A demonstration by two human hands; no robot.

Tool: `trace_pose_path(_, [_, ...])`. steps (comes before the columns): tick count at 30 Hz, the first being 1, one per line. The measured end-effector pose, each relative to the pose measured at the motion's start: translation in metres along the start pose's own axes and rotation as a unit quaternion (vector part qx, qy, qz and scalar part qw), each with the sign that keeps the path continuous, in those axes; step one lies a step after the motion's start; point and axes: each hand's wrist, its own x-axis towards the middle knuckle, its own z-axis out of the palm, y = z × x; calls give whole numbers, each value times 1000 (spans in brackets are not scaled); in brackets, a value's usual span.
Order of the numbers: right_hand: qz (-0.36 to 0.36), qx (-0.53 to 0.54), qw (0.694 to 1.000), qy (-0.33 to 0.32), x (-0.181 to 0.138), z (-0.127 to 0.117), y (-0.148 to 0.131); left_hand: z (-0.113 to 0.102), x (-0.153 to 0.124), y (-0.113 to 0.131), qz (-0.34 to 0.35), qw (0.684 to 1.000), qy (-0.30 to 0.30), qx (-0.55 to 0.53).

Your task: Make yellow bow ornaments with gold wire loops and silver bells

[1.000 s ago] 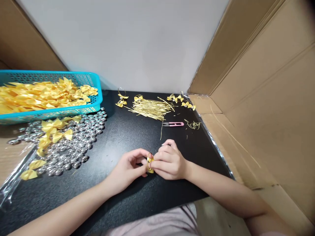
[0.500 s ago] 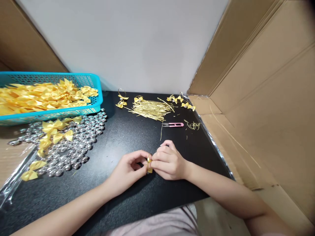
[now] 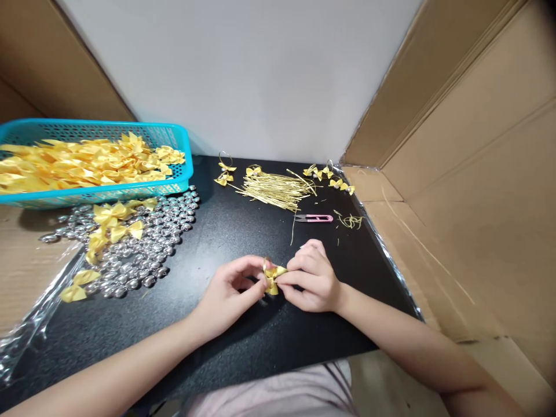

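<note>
Over the black table (image 3: 226,336), my left hand (image 3: 230,292) and my right hand (image 3: 313,279) meet at a small yellow ribbon bow (image 3: 273,276). Both hands pinch it between thumb and fingertips, the left from the left side, the right from the right. A thin gold loop shows at the bow's top. The bow sits just above the tabletop, near the middle front.
A turquoise basket (image 3: 130,194) full of yellow bows stands at back left. Silver beads (image 3: 147,249) with a few loose bows lie in front of it. Gold wire strands (image 3: 275,191), finished bows (image 3: 330,176) and pink snips (image 3: 315,218) lie at the back. Cardboard walls (image 3: 469,174) close the right side.
The bow has turned in my fingers and shows more of its wings now. The view has shifted slightly, so everything sits a little to the right.
</note>
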Motion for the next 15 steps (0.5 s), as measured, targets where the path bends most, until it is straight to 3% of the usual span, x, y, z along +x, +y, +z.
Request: trace_pose_path(15, [-25,7,1000,-6,-1,1,-2,3,2,3,18,998,5,64])
